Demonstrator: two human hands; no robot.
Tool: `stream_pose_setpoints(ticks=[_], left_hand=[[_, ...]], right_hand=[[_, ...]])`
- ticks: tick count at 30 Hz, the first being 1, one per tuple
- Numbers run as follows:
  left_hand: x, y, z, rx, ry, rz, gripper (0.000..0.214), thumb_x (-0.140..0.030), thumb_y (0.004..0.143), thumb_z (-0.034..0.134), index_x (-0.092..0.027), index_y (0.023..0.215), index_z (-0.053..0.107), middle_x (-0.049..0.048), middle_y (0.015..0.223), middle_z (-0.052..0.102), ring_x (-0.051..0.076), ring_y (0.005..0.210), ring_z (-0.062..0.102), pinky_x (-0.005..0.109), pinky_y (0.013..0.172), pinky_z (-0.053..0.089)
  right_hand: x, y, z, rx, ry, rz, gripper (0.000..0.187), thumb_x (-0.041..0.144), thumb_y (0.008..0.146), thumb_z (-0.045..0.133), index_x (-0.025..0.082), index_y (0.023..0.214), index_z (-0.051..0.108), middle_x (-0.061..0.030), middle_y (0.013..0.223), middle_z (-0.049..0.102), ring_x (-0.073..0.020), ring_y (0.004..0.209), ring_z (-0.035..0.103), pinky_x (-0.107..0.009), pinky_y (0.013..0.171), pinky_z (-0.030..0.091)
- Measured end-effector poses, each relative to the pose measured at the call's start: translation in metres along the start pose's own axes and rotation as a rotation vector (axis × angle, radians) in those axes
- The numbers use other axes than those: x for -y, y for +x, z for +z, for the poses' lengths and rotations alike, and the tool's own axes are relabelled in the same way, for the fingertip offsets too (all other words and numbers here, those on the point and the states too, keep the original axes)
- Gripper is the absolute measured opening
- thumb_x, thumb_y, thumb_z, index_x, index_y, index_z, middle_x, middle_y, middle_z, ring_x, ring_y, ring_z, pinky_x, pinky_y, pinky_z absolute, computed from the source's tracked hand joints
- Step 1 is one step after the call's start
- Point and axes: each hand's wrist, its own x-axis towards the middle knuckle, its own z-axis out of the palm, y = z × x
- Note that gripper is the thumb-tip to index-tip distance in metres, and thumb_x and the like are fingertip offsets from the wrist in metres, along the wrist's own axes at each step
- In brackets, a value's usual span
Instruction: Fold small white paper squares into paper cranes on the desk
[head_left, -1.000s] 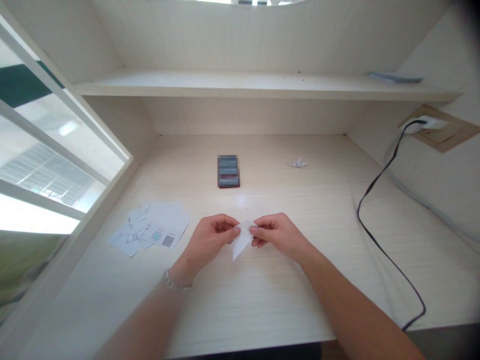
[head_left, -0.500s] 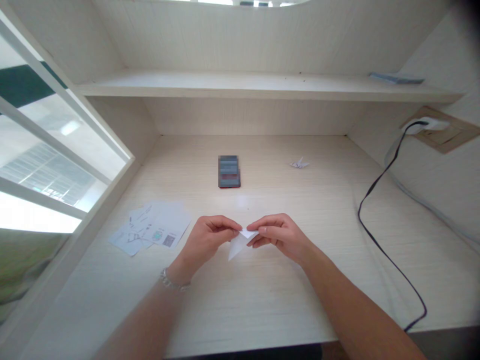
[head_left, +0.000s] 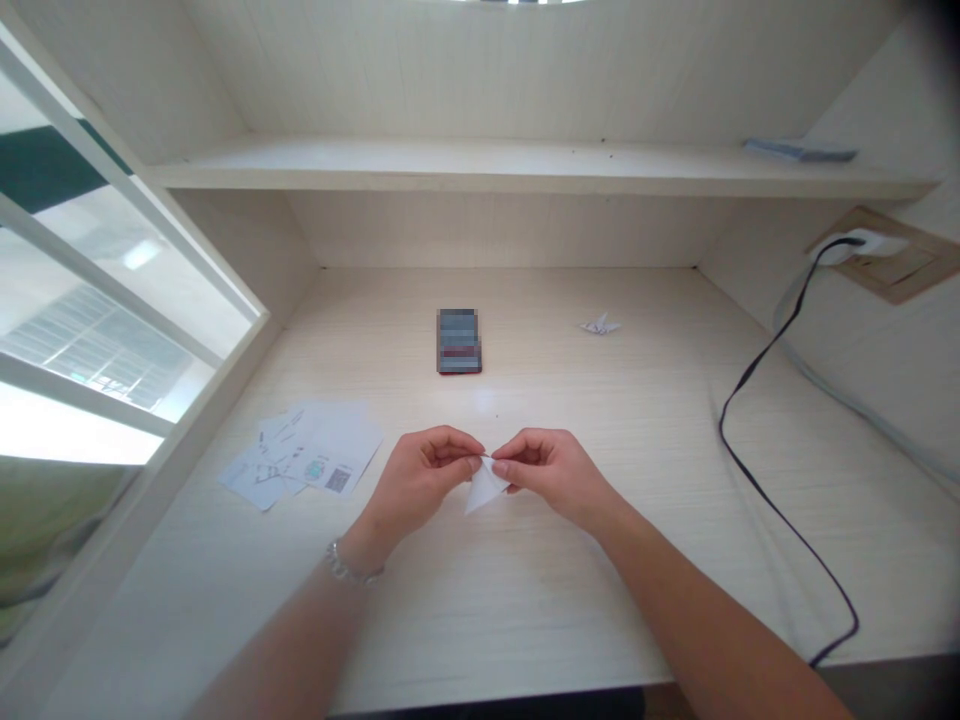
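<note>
A small folded piece of white paper [head_left: 486, 486] is pinched between both hands above the desk, its pointed end toward me. My left hand [head_left: 431, 465], with a bracelet at the wrist, grips the paper's upper left edge between thumb and fingers. My right hand [head_left: 551, 473] pinches the upper right part, thumb on top, with fingers partly hidden behind the paper. The two hands' fingertips almost meet at the top edge. Farther back on the desk lies a small folded paper crane [head_left: 600, 325].
Several printed paper sheets [head_left: 307, 455] overlap at the left. A phone-like dark device [head_left: 459, 342], blurred out, lies behind my hands. A black cable [head_left: 739, 470] runs along the right from a wall socket [head_left: 892, 255]. A shelf [head_left: 480, 178] spans the back.
My right thumb and fingers have moved left and inward over the paper, closer to my left fingertips. Less of the paper shows between the hands now.
</note>
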Motion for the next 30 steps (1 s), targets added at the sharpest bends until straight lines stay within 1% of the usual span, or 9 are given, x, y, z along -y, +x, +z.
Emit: stream_pose_setpoints(ticks=[6,9,14,20,25,30], left_hand=[[0.003,0.002,0.003,-0.031,-0.041,0.006,0.014,-0.018,0.071,0.063,-0.014,0.085,0.063,0.0043,0.078,0.069,0.014,0.071,0.062,0.023,0.065,0.048],[0.006,0.002,0.004,-0.036,-0.03,0.006,0.019,-0.021,0.07,0.065,-0.014,0.088,0.062,0.005,0.08,0.069,0.014,0.072,0.063,0.024,0.067,0.049],[0.01,0.004,0.004,-0.083,-0.014,-0.014,0.022,-0.026,0.067,0.069,-0.014,0.085,0.062,0.0049,0.078,0.069,0.014,0.07,0.063,0.025,0.067,0.05],[0.009,0.004,0.005,-0.112,0.01,-0.029,0.021,-0.025,0.065,0.07,-0.014,0.082,0.064,0.0045,0.076,0.07,0.014,0.07,0.064,0.024,0.066,0.05],[0.009,0.003,0.004,-0.117,0.008,-0.009,0.02,-0.024,0.064,0.07,-0.014,0.08,0.064,0.0046,0.076,0.07,0.014,0.068,0.064,0.023,0.065,0.05],[0.01,0.003,0.004,-0.113,0.025,0.024,0.019,-0.024,0.065,0.07,-0.015,0.081,0.064,0.0042,0.076,0.07,0.014,0.07,0.064,0.023,0.066,0.05]], right_hand=[[-0.004,0.001,0.003,-0.036,0.025,0.023,0.021,0.03,0.064,0.071,0.014,0.076,0.066,-0.0025,0.065,0.065,-0.0127,0.058,0.06,-0.027,0.055,0.052],[-0.005,0.002,0.004,-0.038,0.037,0.033,0.021,0.03,0.064,0.071,0.013,0.075,0.066,-0.0024,0.065,0.065,-0.0125,0.058,0.061,-0.027,0.055,0.053],[-0.006,0.001,0.006,-0.03,0.038,0.032,0.019,0.029,0.065,0.07,0.014,0.076,0.067,-0.0026,0.069,0.066,-0.0122,0.061,0.061,-0.026,0.057,0.053],[-0.008,0.003,0.006,-0.023,0.064,0.057,0.02,0.029,0.063,0.072,0.014,0.075,0.067,-0.0027,0.07,0.065,-0.0123,0.062,0.061,-0.028,0.059,0.054],[-0.008,0.002,0.007,-0.027,0.067,0.064,0.02,0.029,0.063,0.072,0.014,0.075,0.066,-0.0022,0.069,0.065,-0.0122,0.062,0.06,-0.028,0.059,0.054],[-0.004,0.001,0.008,-0.027,0.064,0.054,0.018,0.031,0.066,0.069,0.015,0.074,0.065,-0.0011,0.069,0.063,-0.0123,0.064,0.06,-0.027,0.058,0.053]])
